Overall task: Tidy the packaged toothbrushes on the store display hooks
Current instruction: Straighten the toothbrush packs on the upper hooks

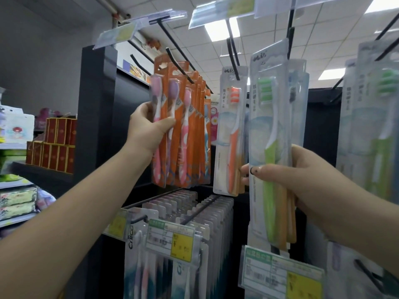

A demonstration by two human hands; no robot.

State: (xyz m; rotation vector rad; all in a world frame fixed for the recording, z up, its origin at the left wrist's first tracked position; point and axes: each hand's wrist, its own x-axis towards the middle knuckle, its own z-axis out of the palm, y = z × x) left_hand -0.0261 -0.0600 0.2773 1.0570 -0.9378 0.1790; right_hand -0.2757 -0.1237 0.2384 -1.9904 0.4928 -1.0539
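Across the dark display rack [97, 108], black hooks [179, 59] jut out under clear price-tag holders [220, 12], each carrying hanging toothbrush packs. At lower centre, two hooks carry dense rows of white-carded packs [207, 214] behind a yellow-and-green price label [170, 239]. On the upper left hook hangs a stack of orange-carded packs [194, 134]; the left hand [149, 128] holds the front one, thumb across its face and fingers behind, so that grip is closed on the card. To its right a clear pack with an orange brush [232, 134] hangs alone on its hook. Beside that, the right hand [302, 178] clasps a bundle of clear packs [269, 134] fronted by a green brush, fingers wrapped round the front and thumb behind, the bundle's top near a hook. Red boxes [58, 143] sit on a shelf at far left.
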